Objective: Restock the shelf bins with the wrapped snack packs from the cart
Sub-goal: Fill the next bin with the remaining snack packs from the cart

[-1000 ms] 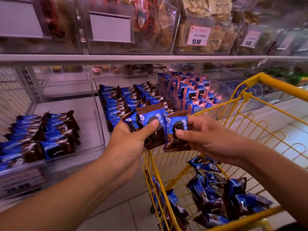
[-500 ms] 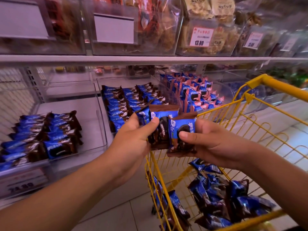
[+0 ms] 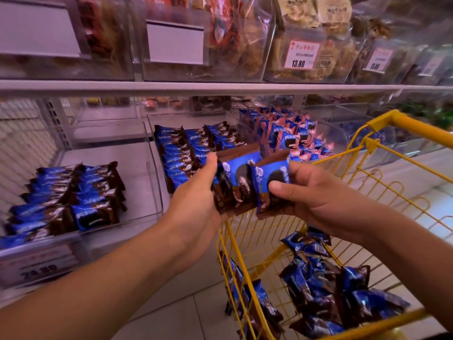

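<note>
My left hand grips a small stack of blue-and-brown wrapped snack packs held upright above the cart's near-left corner. My right hand pinches one more snack pack against the right side of that stack, thumb on its front. Below them the yellow wire cart holds a loose heap of the same packs. On the shelf, a clear left bin holds rows of packs on its left half. The middle bin's packs lie just behind my left hand.
A third bin to the right holds blue-and-pink packs. Above the shelf board stand clear bins of other bagged snacks with price tags. A price label fronts the left bin. Pale floor tiles lie under the cart.
Both hands have risen slightly and closed together, squaring the packs upright into a tighter stack. The view has shifted a little toward the shelf.
</note>
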### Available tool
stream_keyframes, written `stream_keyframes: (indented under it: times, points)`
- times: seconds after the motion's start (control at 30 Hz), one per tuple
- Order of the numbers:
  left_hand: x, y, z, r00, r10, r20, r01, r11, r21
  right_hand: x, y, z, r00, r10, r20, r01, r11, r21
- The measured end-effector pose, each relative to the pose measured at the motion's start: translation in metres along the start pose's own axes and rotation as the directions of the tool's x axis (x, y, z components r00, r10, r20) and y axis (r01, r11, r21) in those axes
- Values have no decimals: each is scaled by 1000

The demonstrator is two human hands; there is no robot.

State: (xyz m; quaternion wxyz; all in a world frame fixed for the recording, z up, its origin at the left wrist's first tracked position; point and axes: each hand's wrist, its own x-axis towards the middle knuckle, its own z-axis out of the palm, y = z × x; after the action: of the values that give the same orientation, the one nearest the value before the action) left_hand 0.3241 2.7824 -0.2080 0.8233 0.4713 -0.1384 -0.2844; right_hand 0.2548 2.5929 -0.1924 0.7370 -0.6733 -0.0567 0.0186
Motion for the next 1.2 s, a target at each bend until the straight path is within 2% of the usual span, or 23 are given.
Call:
stream_keyframes:
  times: [0.07, 0.13, 0.23, 0.3, 0.43, 0.53, 0.6, 0.7, 0.77, 0.83, 0.9, 0.93, 1.0, 1.03, 1.1, 1.13, 1.2]
  points:
    - [-1, -2, 2, 999, 8, 49, -13, 995, 97, 2, 2, 5, 999, -40, 4, 40, 997, -61]
    - [-1, -9, 3, 999, 45, 24, -48, 983, 175, 3, 3, 10, 998, -63, -26, 59, 989, -133]
    - [-1, -15, 1, 998, 42, -48, -32, 981, 191, 5, 6, 18, 986, -131, -100, 73, 889, -452]
    - [0, -14, -2, 994, 64, -89, -43, 975, 219, 5, 5, 25, 988, -139, -69, 79, 833, -547]
    - [-7, -7, 1, 998, 45, -37, -33, 962, 271, 4, 5, 45, 994, -92, 58, 108, 849, -518]
    - [-19, 6, 6, 985, 155, -70, -128, 946, 296, 12, 0, 67, 985, -143, 96, 172, 869, -464]
    - [-24, 22, -1, 949, 270, -165, -175, 883, 436, 25, -9, 81, 982, -176, 67, 188, 902, -389]
    - [-31, 51, -20, 900, 424, -107, -246, 694, 676, 55, -21, 106, 990, -138, -1, 136, 976, -170]
    - [-32, 75, -36, 879, 460, -129, -290, 727, 622, 83, -29, 125, 995, -96, 24, 98, 988, -120]
    - [-33, 104, -59, 835, 523, -173, -366, 760, 537, 112, -35, 145, 997, -50, 65, 60, 987, -152]
    - [-34, 134, -93, 757, 592, -276, -287, 681, 674, 140, -39, 159, 990, 7, 141, 25, 975, -222]
    - [-36, 146, -111, 742, 593, -314, -231, 666, 709, 153, -40, 164, 978, 34, 205, 30, 954, -300]
    - [-38, 159, -143, 780, 481, -400, -53, 688, 724, 174, -36, 174, 930, 119, 348, 100, 829, -550]
    - [-39, 160, -156, 811, 416, -411, 64, 636, 769, 182, -32, 180, 904, 172, 393, 168, 702, -693]
    - [-41, 155, -178, 867, 322, -380, 256, 366, 895, 196, -23, 194, 856, 262, 445, 302, 445, -843]
    - [-43, 152, -187, 890, 291, -352, 287, 242, 927, 201, -17, 200, 827, 311, 468, 336, 394, -856]
    - [-47, 149, -197, 912, 215, -350, 333, 112, 936, 209, -2, 209, 768, 405, 495, 360, 365, -858]
